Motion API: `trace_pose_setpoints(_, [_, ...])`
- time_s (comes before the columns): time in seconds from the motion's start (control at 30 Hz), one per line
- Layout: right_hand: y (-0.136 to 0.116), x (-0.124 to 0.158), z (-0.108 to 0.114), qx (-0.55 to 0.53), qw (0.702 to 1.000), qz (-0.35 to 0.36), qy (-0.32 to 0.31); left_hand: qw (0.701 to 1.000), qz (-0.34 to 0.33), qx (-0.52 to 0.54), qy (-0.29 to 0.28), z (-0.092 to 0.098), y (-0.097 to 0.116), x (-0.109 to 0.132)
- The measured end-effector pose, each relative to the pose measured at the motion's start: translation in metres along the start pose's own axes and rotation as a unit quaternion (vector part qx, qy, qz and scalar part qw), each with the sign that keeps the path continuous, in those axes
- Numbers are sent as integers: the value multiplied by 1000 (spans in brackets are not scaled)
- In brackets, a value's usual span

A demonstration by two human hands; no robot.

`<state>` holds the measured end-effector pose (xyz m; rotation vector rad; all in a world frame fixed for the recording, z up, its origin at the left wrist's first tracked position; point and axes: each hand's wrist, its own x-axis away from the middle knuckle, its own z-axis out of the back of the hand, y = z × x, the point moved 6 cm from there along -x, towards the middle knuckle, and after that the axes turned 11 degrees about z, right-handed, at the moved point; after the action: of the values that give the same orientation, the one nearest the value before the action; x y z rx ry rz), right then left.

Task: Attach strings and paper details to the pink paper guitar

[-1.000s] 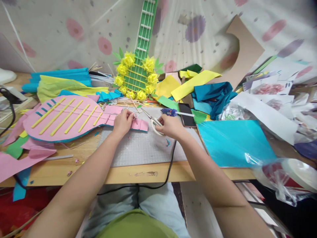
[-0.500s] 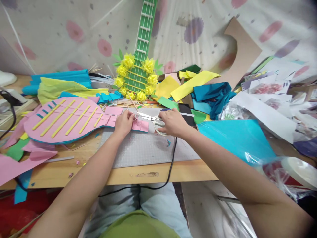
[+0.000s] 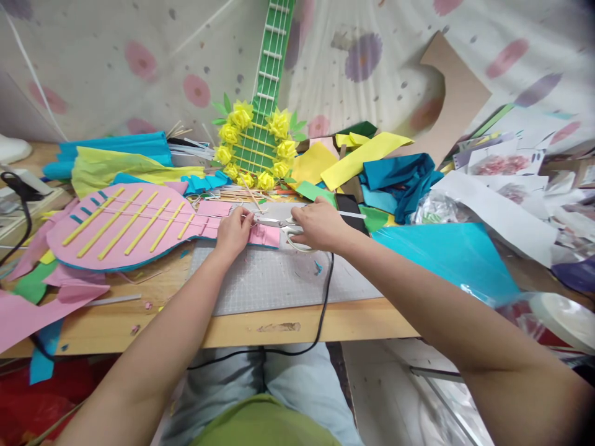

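Observation:
A pink paper guitar (image 3: 118,226) with yellow bars lies flat, its neck pointing right. My left hand (image 3: 233,230) rests over the neck, fingertips pinched on a thin white string (image 3: 253,218); the exact grip is partly hidden. In my right hand (image 3: 320,224) is a pair of white-handled scissors (image 3: 290,232), blades pointing left at the left fingertips. The blades look nearly together, close to the string above the end of the neck. Underneath is a grey cutting mat (image 3: 279,279).
Behind my hands stands a green guitar (image 3: 272,80) with yellow paper flowers. Blue sheet (image 3: 446,260) and yellow paper (image 3: 365,160) lie to the right, pink scraps (image 3: 60,310) to the left. A black cable (image 3: 323,303) hangs over the table's front edge.
My right hand has moved slightly left with the scissors, and the blades, wider apart before, have come together near the left fingertips. My left hand stays nearly in place.

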<state>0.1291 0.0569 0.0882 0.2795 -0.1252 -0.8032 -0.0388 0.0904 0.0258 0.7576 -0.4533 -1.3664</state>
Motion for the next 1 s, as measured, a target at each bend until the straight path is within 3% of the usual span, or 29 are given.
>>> trace_pose_setpoints(0.67, [2,3,-4,-10,1000,-15,-26,999,-21,43,-5,-1,2,1])
trace_pose_setpoints(0.73, [5,6,-7,-31,998,-51,-26,999,-19,35,3,0,2,1])
trace_pose_setpoints(0.87, [14,10,-23,-84,977,-192,-31,999,-26,7,22,2,3,1])
trace_pose_setpoints(1.0, [10,7,-47,-161,947,-270,-57,995,-45,-26,88,12,7,2])
